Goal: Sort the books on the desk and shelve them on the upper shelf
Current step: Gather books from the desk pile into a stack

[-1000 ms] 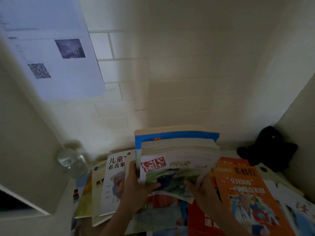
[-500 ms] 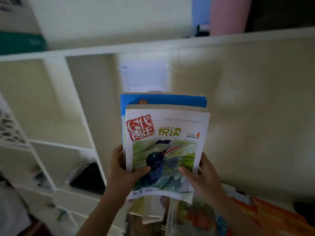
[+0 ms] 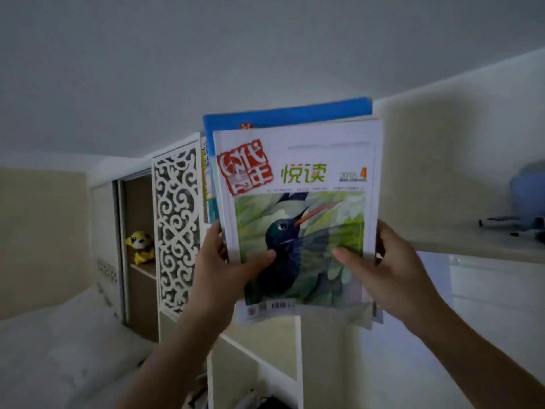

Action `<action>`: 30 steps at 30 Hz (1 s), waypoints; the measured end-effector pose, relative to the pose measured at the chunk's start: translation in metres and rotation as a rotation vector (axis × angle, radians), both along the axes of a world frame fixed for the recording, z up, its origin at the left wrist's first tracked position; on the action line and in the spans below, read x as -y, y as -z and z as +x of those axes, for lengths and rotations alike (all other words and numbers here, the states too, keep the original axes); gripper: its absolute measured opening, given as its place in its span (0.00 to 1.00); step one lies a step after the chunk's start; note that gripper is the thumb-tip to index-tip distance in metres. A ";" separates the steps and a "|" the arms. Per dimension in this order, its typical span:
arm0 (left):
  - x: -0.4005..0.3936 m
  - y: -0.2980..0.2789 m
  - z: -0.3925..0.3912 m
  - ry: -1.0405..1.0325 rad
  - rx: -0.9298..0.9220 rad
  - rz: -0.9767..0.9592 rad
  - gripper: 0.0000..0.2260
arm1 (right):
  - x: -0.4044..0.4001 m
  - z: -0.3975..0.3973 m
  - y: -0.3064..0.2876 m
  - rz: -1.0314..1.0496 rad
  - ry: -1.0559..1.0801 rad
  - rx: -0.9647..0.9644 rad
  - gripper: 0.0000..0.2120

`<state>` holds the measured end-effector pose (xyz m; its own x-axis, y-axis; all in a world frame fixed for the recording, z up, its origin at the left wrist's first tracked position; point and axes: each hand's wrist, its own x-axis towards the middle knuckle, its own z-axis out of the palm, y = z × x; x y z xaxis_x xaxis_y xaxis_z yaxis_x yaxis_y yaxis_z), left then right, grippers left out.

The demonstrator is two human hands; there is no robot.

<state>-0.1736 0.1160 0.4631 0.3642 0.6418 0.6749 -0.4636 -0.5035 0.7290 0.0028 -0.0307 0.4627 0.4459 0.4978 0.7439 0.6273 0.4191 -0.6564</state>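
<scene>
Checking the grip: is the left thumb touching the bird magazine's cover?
Touching. The head view shows the left hand with its thumb pressed flat on the bird magazine.

1. Dim, grey indoor light with no visible lamp.
2. The magazine cover point(image 3: 298, 214) at centre is brightest and fairly sharp.
3. A soft shadow falls right of it.
4. Frame edges look blurred and bent by the wide lens.

Head view: we look forward and upward, close behind the raised stack of books point(image 3: 298, 208), facing the shelf point(image 3: 472, 246).
</scene>
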 end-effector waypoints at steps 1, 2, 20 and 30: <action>-0.011 -0.016 0.006 -0.002 0.019 0.000 0.31 | -0.011 0.006 -0.018 0.012 0.003 0.021 0.17; -0.024 -0.031 0.013 0.000 0.035 -0.005 0.30 | -0.023 0.011 -0.036 0.015 0.012 0.044 0.15; -0.289 -0.091 0.133 -0.298 0.027 0.066 0.36 | -0.297 0.136 -0.131 -0.263 -0.092 -0.079 0.18; -0.347 -0.087 0.156 -0.503 0.057 0.063 0.41 | -0.366 0.154 -0.120 -0.408 -0.316 -0.171 0.19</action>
